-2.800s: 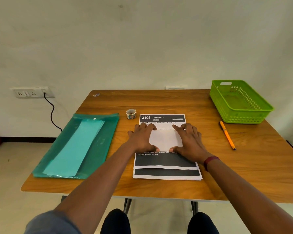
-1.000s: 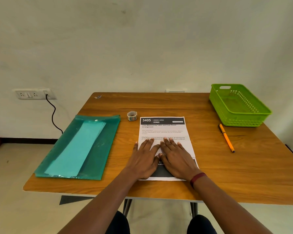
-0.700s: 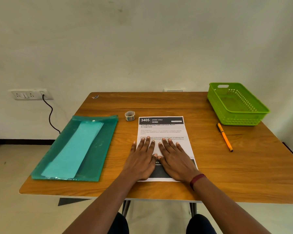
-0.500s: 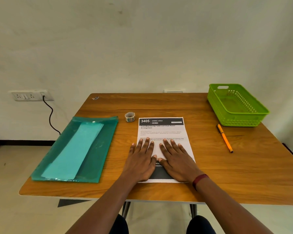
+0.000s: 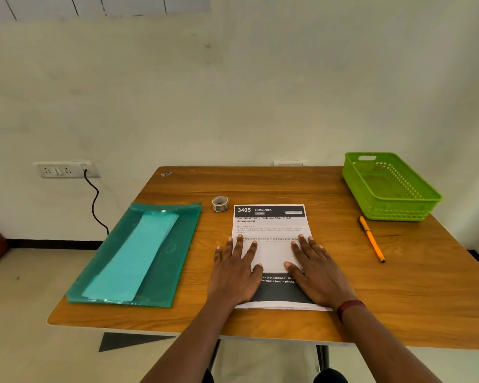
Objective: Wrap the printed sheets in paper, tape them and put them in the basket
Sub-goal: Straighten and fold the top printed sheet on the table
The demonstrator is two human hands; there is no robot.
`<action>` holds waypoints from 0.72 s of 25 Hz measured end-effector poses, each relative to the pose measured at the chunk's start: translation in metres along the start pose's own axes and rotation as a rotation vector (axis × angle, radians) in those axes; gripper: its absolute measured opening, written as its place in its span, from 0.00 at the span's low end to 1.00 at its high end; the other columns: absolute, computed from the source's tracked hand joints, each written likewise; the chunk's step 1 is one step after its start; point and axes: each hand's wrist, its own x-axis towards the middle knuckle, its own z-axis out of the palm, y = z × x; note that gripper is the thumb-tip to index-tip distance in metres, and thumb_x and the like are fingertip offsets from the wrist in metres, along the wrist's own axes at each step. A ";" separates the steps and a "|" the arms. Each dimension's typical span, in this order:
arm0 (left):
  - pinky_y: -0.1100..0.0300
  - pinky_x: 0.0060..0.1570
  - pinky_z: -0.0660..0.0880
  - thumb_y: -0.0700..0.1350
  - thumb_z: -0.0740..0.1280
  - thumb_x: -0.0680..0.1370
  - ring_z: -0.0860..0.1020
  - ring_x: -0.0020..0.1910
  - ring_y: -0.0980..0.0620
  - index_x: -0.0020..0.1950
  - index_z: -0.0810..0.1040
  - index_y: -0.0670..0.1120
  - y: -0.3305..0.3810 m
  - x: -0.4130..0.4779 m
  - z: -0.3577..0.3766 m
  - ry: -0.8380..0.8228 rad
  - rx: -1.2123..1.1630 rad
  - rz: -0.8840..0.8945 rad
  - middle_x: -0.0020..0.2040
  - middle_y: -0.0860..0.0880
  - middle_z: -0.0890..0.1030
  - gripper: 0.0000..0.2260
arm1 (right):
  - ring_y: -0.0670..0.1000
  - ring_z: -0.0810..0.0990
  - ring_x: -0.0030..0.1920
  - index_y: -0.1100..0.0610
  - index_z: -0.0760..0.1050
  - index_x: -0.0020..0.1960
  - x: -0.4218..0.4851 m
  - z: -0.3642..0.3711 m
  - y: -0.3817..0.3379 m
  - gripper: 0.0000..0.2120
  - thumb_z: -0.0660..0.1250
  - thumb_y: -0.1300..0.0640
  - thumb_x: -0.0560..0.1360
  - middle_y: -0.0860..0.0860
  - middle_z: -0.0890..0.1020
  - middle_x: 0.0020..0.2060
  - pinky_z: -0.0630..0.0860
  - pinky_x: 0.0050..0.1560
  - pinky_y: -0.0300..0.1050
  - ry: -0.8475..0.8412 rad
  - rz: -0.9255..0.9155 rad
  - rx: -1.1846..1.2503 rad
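Printed sheets [image 5: 270, 225] lie flat near the middle of the wooden table [image 5: 260, 186], toward my edge, with the header "3405 DINING AREA" on the far end and a dark band on the near end.

Starting at my left: a wall socket [image 5: 58, 170] with a black cord [image 5: 94, 205] hanging from it sits on the wall beyond the table. On the table's left side lies a green translucent folder [image 5: 177, 244], and inside it a stack of lighter teal paper [image 5: 133, 258] runs lengthwise. Just past the folder's far right corner, and just beside the sheets' far left corner, a small roll of tape [image 5: 220, 203] stands on its edge.

My left hand [image 5: 237, 272] lies palm down on the left edge of the sheets, fingers spread and flat, gripping nothing; the outer fingers reach over onto the wood. A blank white patch of the top page shows between my two hands. My right hand [image 5: 314, 269] presses flat on the right side of the sheets in the same way, fingers splayed and empty, with a dark red band [image 5: 350, 306] on that wrist.

Further right an orange pen [image 5: 371, 239] lies on the wood, well apart from the sheets. Beyond its far tip, at the table's far right corner, stands the green basket [image 5: 393, 208].
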 end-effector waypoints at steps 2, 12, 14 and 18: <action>0.43 0.76 0.41 0.61 0.49 0.81 0.41 0.79 0.46 0.79 0.47 0.57 0.000 -0.001 -0.002 0.002 -0.028 0.009 0.81 0.48 0.44 0.28 | 0.48 0.44 0.78 0.51 0.49 0.79 -0.002 -0.004 0.000 0.33 0.41 0.35 0.78 0.49 0.49 0.79 0.42 0.74 0.44 0.016 0.013 0.059; 0.55 0.73 0.58 0.46 0.64 0.81 0.60 0.76 0.50 0.74 0.68 0.51 -0.012 -0.006 -0.007 0.331 -0.634 -0.070 0.76 0.49 0.66 0.21 | 0.49 0.67 0.72 0.52 0.69 0.72 -0.016 -0.010 -0.002 0.25 0.52 0.41 0.81 0.49 0.70 0.72 0.66 0.69 0.45 0.252 0.066 0.153; 0.56 0.72 0.59 0.45 0.64 0.81 0.62 0.76 0.51 0.74 0.68 0.50 -0.013 -0.006 -0.007 0.344 -0.635 -0.081 0.75 0.49 0.67 0.21 | 0.49 0.69 0.71 0.52 0.69 0.71 -0.018 -0.009 -0.002 0.26 0.50 0.40 0.80 0.50 0.71 0.71 0.69 0.67 0.45 0.279 0.057 0.135; 0.58 0.73 0.58 0.47 0.62 0.81 0.61 0.76 0.51 0.75 0.66 0.51 -0.013 -0.004 -0.001 0.321 -0.506 -0.047 0.76 0.49 0.66 0.21 | 0.51 0.72 0.69 0.54 0.70 0.71 -0.018 -0.010 -0.003 0.23 0.53 0.44 0.82 0.51 0.73 0.70 0.72 0.64 0.45 0.328 0.093 0.105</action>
